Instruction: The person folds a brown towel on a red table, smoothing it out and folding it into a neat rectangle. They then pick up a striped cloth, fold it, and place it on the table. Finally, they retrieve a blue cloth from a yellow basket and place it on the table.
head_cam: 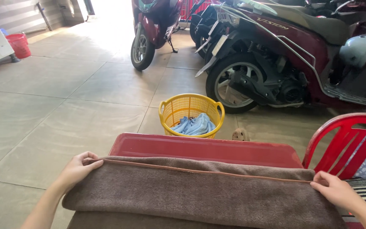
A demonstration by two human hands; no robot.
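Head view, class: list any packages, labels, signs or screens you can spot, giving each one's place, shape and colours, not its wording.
Lettering badge: on the dark red scooter's side panel, top right; small silver raised letters in a row.
Number plate: on a scooter farther back, top centre; small white rectangle, blurred.
No packages or screens show.

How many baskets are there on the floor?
2. A yellow basket with blue cloth sits beyond the red table; a red basket stands far left. Others may be hidden.
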